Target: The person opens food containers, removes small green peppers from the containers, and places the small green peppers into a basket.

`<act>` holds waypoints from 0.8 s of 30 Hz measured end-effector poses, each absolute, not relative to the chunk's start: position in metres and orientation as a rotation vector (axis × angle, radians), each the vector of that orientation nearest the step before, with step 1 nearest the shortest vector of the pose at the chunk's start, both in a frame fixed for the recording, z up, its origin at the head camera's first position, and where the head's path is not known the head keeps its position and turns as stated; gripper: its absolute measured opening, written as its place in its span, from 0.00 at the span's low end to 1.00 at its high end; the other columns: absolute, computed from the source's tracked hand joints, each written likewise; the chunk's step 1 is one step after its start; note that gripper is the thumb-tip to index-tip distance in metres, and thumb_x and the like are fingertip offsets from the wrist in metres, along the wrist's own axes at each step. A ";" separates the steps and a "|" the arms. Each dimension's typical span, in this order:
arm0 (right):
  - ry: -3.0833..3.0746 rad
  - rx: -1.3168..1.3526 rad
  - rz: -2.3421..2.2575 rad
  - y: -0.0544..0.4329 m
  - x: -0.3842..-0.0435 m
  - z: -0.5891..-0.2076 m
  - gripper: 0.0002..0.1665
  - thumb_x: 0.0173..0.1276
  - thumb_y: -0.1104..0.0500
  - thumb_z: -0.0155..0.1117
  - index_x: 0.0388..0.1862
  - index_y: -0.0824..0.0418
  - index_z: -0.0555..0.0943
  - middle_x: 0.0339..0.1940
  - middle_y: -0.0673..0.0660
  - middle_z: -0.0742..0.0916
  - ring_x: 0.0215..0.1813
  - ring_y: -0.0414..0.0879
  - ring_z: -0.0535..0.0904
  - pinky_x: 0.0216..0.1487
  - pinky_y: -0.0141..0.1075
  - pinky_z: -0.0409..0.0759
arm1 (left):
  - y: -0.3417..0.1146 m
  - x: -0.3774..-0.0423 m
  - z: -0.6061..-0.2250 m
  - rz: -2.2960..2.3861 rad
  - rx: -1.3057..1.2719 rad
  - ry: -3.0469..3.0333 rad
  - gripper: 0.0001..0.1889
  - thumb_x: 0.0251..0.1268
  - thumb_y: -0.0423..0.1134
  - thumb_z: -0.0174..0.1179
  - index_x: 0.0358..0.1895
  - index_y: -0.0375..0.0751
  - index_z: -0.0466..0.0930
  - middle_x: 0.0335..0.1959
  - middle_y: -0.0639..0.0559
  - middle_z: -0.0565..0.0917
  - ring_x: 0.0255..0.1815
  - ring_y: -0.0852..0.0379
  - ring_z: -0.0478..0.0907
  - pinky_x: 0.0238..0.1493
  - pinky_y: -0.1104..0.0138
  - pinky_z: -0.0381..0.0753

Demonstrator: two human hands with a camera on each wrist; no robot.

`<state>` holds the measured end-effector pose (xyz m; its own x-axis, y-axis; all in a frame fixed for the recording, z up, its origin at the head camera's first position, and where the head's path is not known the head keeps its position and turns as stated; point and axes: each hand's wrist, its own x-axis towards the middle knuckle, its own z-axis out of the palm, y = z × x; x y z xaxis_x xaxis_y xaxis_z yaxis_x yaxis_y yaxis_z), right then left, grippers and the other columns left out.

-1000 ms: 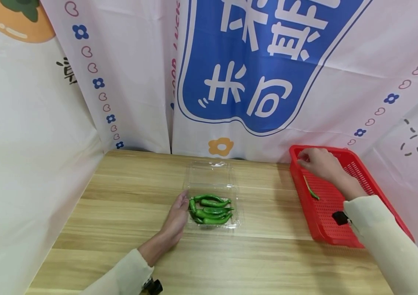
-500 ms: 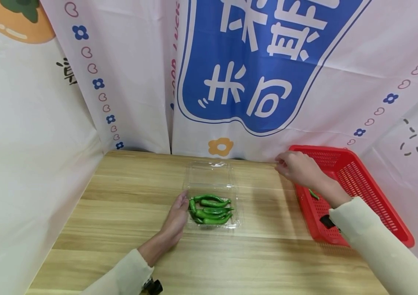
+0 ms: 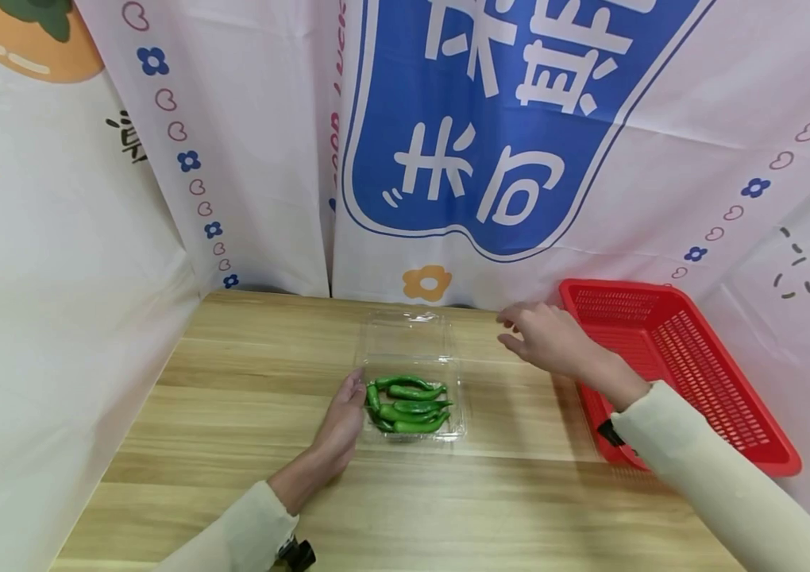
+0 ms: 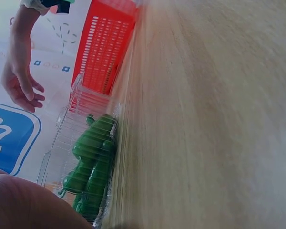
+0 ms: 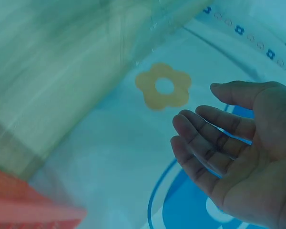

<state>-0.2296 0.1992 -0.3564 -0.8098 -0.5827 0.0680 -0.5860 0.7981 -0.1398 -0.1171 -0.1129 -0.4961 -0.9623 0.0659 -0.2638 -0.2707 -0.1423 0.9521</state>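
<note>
Several green chili peppers point(image 3: 415, 407) lie in a clear plastic clamshell box point(image 3: 458, 429), its lid point(image 3: 408, 338) folded back toward the wall. My left hand point(image 3: 339, 423) rests against the box's left side with fingers extended, thumb uppermost. In the left wrist view the peppers show through the box's ribbed wall. My right hand point(image 3: 548, 338) is in the air between the box and the red basket point(image 3: 748, 369). Its palm holds nothing, and its fingers are spread and slightly bent in the right wrist view. The right forearm hides part of the basket's inside.
The perforated red basket stands at the table's right, near the back. A printed cloth point(image 3: 269, 159) hangs along the back and sides of the wooden table point(image 3: 233, 397).
My right hand has moved left, out from over the basket toward the box, and its fingers have spread. My left hand and the box have stayed in place.
</note>
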 end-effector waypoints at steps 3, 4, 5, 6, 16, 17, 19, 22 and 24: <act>-2.926 1.017 0.207 0.191 -0.226 -0.364 0.15 0.69 0.58 0.75 0.52 0.63 0.89 0.46 0.59 0.92 0.43 0.52 0.90 0.43 0.48 0.91 | -0.113 -0.118 -0.495 2.209 -0.242 1.892 0.31 0.89 0.38 0.32 0.87 0.36 0.39 0.88 0.37 0.40 0.88 0.35 0.34 0.85 0.40 0.34; -2.920 1.034 0.198 0.188 -0.225 -0.366 0.15 0.69 0.58 0.76 0.51 0.63 0.89 0.46 0.59 0.92 0.43 0.52 0.90 0.42 0.48 0.91 | -0.113 -0.118 -0.495 2.209 -0.241 1.892 0.31 0.89 0.38 0.32 0.87 0.36 0.39 0.88 0.37 0.39 0.88 0.34 0.34 0.85 0.40 0.34; -2.914 1.051 0.188 0.185 -0.223 -0.369 0.15 0.69 0.58 0.76 0.51 0.63 0.89 0.46 0.58 0.92 0.43 0.52 0.90 0.42 0.48 0.91 | -0.113 -0.118 -0.495 2.209 -0.243 1.891 0.31 0.89 0.38 0.32 0.87 0.36 0.38 0.88 0.37 0.39 0.88 0.35 0.34 0.85 0.40 0.34; -2.909 1.068 0.183 0.182 -0.222 -0.372 0.15 0.69 0.58 0.76 0.51 0.62 0.89 0.46 0.58 0.92 0.43 0.53 0.90 0.42 0.49 0.91 | -0.112 -0.118 -0.494 2.209 -0.243 1.891 0.31 0.89 0.38 0.32 0.87 0.37 0.38 0.88 0.37 0.39 0.88 0.34 0.33 0.85 0.39 0.34; -2.875 1.269 0.073 0.151 -0.205 -0.396 0.15 0.70 0.57 0.74 0.52 0.63 0.88 0.46 0.56 0.91 0.43 0.55 0.90 0.44 0.51 0.90 | -0.111 -0.116 -0.494 2.210 -0.256 1.886 0.31 0.89 0.38 0.32 0.87 0.37 0.38 0.88 0.37 0.38 0.88 0.34 0.32 0.85 0.39 0.33; -2.874 1.278 0.073 0.148 -0.203 -0.398 0.15 0.70 0.56 0.74 0.52 0.62 0.88 0.47 0.56 0.91 0.44 0.55 0.90 0.44 0.51 0.90 | -0.111 -0.116 -0.494 2.208 -0.255 1.890 0.31 0.89 0.38 0.32 0.87 0.37 0.38 0.88 0.37 0.38 0.88 0.34 0.33 0.85 0.39 0.34; -2.882 1.292 0.078 0.142 -0.201 -0.401 0.15 0.71 0.56 0.74 0.52 0.62 0.89 0.48 0.56 0.91 0.45 0.55 0.90 0.44 0.52 0.90 | -0.111 -0.116 -0.494 2.207 -0.251 1.892 0.31 0.89 0.38 0.32 0.87 0.36 0.38 0.88 0.37 0.39 0.88 0.35 0.33 0.85 0.39 0.34; -2.889 1.320 0.093 0.132 -0.198 -0.405 0.15 0.72 0.56 0.73 0.53 0.62 0.89 0.49 0.57 0.91 0.45 0.55 0.90 0.43 0.52 0.90 | -0.111 -0.116 -0.495 2.212 -0.245 1.891 0.31 0.89 0.38 0.32 0.87 0.36 0.38 0.88 0.37 0.38 0.88 0.35 0.33 0.85 0.40 0.34; -2.893 1.345 0.104 0.126 -0.197 -0.407 0.14 0.73 0.57 0.72 0.53 0.62 0.89 0.49 0.57 0.91 0.45 0.55 0.90 0.43 0.51 0.90 | -0.112 -0.117 -0.495 2.217 -0.242 1.888 0.31 0.89 0.38 0.32 0.87 0.36 0.38 0.88 0.36 0.38 0.88 0.35 0.32 0.85 0.40 0.33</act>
